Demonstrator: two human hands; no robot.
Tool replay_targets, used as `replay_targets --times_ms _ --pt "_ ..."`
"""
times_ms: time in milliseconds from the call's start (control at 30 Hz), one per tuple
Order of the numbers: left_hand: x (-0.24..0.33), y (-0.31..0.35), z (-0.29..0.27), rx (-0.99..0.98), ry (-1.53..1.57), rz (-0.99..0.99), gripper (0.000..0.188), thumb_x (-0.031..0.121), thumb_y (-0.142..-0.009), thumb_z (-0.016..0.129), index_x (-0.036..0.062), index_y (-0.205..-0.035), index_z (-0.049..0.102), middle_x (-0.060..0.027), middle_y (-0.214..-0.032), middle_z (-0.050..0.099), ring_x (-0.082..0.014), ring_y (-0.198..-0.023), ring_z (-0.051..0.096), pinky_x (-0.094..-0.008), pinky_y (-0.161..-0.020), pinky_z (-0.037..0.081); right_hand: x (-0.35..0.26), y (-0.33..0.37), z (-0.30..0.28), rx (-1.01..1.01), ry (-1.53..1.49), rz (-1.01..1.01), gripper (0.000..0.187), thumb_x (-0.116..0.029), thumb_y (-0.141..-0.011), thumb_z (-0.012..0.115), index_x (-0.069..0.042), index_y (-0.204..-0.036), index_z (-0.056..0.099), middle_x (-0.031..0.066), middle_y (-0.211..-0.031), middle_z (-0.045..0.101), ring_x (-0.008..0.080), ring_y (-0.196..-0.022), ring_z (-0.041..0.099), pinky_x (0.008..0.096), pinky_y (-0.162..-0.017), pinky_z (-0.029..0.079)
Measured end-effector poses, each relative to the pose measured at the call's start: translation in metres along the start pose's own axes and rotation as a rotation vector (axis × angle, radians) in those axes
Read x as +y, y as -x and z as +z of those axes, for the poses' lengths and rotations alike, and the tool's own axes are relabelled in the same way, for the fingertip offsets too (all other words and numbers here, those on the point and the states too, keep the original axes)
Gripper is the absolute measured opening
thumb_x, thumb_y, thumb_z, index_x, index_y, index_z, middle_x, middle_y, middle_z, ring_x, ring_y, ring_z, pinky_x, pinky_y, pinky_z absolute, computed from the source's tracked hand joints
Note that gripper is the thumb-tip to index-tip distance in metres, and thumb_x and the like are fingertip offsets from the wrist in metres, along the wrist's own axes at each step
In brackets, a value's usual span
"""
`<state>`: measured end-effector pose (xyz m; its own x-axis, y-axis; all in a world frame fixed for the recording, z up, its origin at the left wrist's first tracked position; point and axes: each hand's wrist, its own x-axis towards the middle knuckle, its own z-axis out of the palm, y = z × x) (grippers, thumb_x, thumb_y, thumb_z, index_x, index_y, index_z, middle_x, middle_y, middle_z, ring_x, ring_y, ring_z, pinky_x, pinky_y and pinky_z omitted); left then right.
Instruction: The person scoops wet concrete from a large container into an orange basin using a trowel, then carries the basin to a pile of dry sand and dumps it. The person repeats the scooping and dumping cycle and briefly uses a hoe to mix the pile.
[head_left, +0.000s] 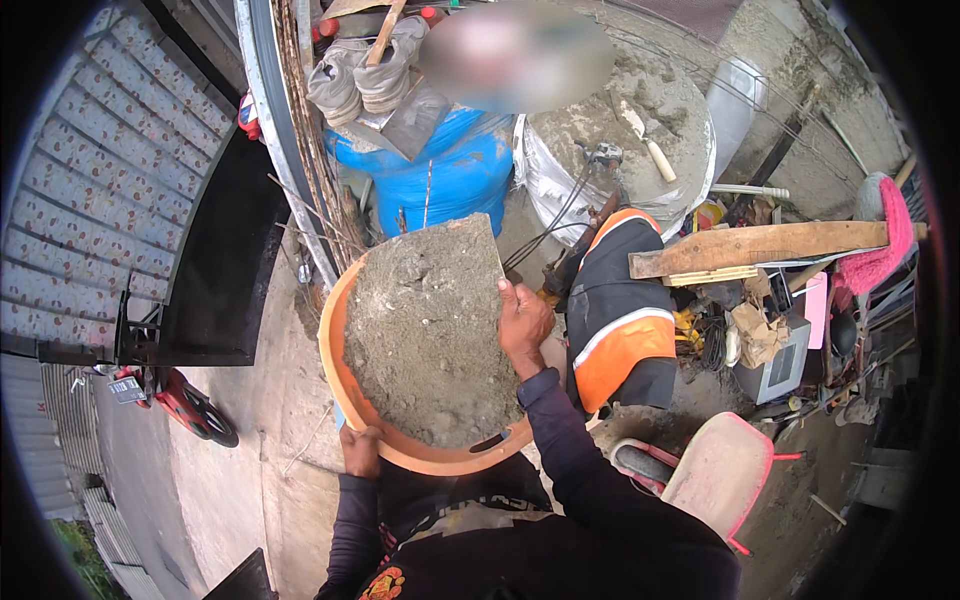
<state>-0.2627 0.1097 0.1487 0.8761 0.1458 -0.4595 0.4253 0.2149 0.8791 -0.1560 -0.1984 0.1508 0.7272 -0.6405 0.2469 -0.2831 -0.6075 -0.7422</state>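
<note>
An orange round tub (pixel 336 352) is before me, filled with grey, sandy material (pixel 425 330). It has a curved rim on the left and near side, and a straight edge at the upper right. My left hand (pixel 360 451) is closed on the rim at the near left. On the right, my right hand (pixel 525 328) grips the edge, thumb on top and fingers curled. The hidden fingertips are below or behind the edge. A dark oval gap (pixel 487 443) shows in the near rim. What bears the tub's weight from below is hidden.
Beyond stand a blue sack (pixel 460 165) with shoes (pixel 365 75) on top and a white bulk bag (pixel 560 165) with a trowel (pixel 648 145). At right are an orange-and-black garment (pixel 625 310), a wooden plank (pixel 770 248) and a wheelbarrow (pixel 720 480). A red motorcycle (pixel 195 405) is left.
</note>
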Motion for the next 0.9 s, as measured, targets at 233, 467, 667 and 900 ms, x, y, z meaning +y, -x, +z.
replay_targets --times_ms 233,467,667,900 --pt "-0.02 0.054 -0.046 -0.088 -0.046 0.017 0.031 -0.007 -0.067 0.049 -0.0009 -0.097 0.052 -0.0064 -0.082 0.058 -0.0174 -0.069 0.057 -0.0292 -0.065 0.048 -0.002 0.072 -0.042 -0.018 0.004 -0.026 0.045 -0.043 -0.089 0.053 -0.007 -0.062 0.051 0.0159 -0.057 0.054 0.0396 -0.055 0.053 0.0508 -0.052 0.035" --pt "-0.059 0.099 -0.112 -0.182 -0.155 0.003 0.023 -0.002 -0.07 0.051 0.0015 -0.093 0.051 -0.0082 -0.085 0.058 -0.019 -0.076 0.056 -0.0322 -0.072 0.048 0.009 0.175 -0.102 0.146 -0.056 0.017 0.048 -0.042 -0.09 0.052 -0.005 -0.06 0.05 0.0162 -0.053 0.05 0.0378 -0.051 0.052 0.0473 -0.049 0.036" --pt "-0.083 0.142 -0.158 -0.409 -0.28 -0.031 0.025 -0.003 -0.068 0.052 0.0012 -0.093 0.048 -0.0083 -0.087 0.056 -0.019 -0.077 0.056 -0.0322 -0.072 0.047 0.032 0.298 -0.176 0.281 -0.023 0.196 0.047 -0.041 -0.09 0.053 -0.005 -0.059 0.049 0.0159 -0.052 0.049 0.0355 -0.051 0.052 0.0456 -0.05 0.037" --pt "-0.105 0.206 -0.163 -0.739 -0.388 -0.104 0.04 -0.005 -0.064 0.05 -0.0021 -0.103 0.049 -0.0079 -0.085 0.055 -0.0194 -0.074 0.056 -0.032 -0.068 0.048 0.053 0.443 -0.287 0.471 0.108 0.484 0.044 -0.039 -0.089 0.055 -0.004 -0.061 0.054 0.0167 -0.053 0.051 0.0359 -0.051 0.051 0.045 -0.05 0.038"
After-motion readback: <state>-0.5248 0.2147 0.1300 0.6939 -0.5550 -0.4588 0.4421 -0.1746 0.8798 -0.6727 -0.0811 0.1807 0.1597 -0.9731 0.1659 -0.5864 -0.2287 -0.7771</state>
